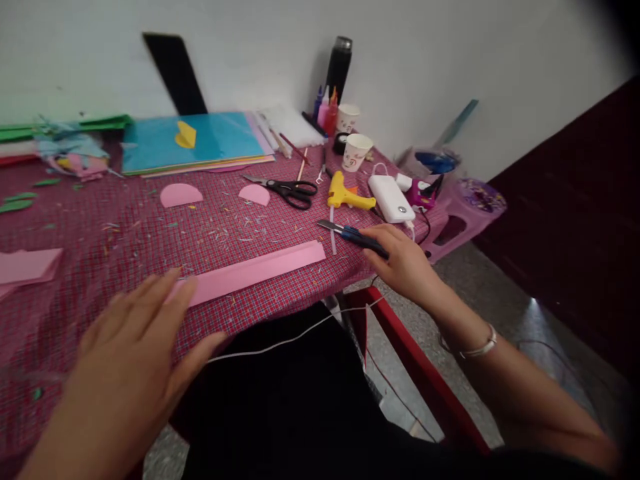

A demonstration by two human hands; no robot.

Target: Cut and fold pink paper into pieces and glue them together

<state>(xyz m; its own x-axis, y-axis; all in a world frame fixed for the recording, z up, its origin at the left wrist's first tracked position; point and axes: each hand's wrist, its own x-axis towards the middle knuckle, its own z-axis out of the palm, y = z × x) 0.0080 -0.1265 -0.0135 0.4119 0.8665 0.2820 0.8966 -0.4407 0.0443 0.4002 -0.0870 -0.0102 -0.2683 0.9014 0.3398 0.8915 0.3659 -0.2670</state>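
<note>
My left hand is stretched out at the table's near edge, its fingertips over the left end of a folded pink paper strip. Whether they press on the strip I cannot tell. On the right, my right hand has its fingers around the dark handle of a utility knife, whose blade points left. Just beyond the blade lies a yellow glue gun with a clear glue stick. Black-handled scissors rest farther back, near two pink half-circle paper pieces.
Blue paper sheets lie at the back, with a yellow paper piece on top. Two paper cups, a black bottle and a white power bank stand or lie at the right. Folded pink paper is at the left.
</note>
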